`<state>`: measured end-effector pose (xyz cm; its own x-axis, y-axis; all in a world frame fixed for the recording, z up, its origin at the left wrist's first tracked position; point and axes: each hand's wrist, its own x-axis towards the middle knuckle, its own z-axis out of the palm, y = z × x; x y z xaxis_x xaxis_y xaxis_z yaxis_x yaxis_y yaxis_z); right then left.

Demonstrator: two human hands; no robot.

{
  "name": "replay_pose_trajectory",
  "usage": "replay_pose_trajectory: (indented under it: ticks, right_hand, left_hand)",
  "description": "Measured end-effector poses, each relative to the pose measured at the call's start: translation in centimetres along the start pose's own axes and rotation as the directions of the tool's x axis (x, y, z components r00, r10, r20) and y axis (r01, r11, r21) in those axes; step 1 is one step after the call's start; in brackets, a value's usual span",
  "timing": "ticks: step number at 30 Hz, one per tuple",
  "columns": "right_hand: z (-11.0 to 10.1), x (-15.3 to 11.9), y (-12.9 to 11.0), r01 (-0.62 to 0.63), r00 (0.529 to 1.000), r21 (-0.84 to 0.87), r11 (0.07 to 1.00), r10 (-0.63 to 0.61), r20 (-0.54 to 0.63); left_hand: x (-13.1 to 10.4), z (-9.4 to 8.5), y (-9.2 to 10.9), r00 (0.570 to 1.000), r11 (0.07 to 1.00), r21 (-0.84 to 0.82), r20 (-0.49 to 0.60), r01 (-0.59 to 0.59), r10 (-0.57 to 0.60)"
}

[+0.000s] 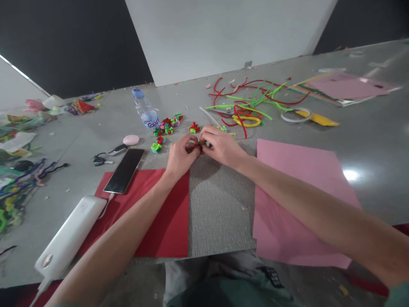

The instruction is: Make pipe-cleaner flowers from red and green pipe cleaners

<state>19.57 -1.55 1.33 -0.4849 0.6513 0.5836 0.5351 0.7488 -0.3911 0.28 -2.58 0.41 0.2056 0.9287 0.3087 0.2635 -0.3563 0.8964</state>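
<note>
The left hand [182, 154] and right hand [223, 144] both pinch a small piece [200, 147] held between them; it is mostly hidden, so a weak grip could let it slip unnoticed. A red-green cluster [194, 127] lies just beyond, easily nudged by a stray move. Farther out, the bottle [147, 111], if knocked, could scatter the clusters [167, 126] beside it.

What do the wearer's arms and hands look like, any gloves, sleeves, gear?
Left hand and right hand: bare, no gloves. Left forearm and right forearm: uncovered, with no watch, bracelet, cable or marking visible at the wrists. A dull green sleeve shows on the right arm at the picture's edge; no print visible on it.
</note>
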Motion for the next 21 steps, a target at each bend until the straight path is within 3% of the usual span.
replay_pose_trajectory:
  ticks: [9,21]
  right_hand:
    - [-0.18,0.00,0.05,0.017,1.000,-0.021,1.000,-0.017,0.004]
    - [0.03,-0.09,0.08,0.035,0.999,-0.047,0.998,-0.035,-0.005]
  left_hand:
    - [0.09,0.01,0.24,1.000,0.990,-0.142,0.008,0.020,-0.019]
    - [0.14,-0.19,0.53,1.000,0.984,-0.178,0.004,0.018,-0.017]
